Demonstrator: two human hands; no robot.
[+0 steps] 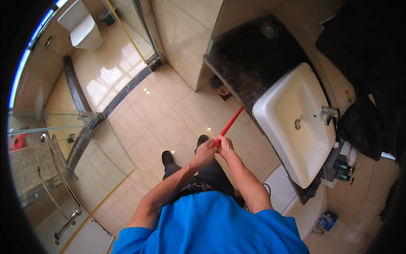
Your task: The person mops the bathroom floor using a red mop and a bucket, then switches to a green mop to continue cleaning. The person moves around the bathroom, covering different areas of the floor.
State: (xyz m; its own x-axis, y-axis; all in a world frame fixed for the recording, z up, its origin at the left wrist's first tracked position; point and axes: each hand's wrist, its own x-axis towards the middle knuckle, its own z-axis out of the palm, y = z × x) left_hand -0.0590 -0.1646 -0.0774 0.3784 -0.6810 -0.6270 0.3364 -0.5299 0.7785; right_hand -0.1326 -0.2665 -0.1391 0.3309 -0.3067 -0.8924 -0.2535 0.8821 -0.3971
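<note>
Down below the head camera, both hands meet at the near end of a red handle (228, 125), a thin straight stick that slants up and to the right toward the dark counter (249, 59). The left hand (204, 151) has its fingers curled tight around the handle's end, and the right hand (225, 146) is wrapped around it too, touching the left; both sets of fingers are clamped on the stick. The far end of the handle runs under the edge of the counter, just beside the white basin (292, 144), so its tip is hidden. The basin sits on the counter with a chrome tap (330, 113) at its right rim. Below the hands, two dark shoes (168, 158) stand on the beige tiled floor (156, 114). To the left, a glass shower screen (84, 169) curves around, and a white toilet (84, 29) stands at the upper left.
</note>
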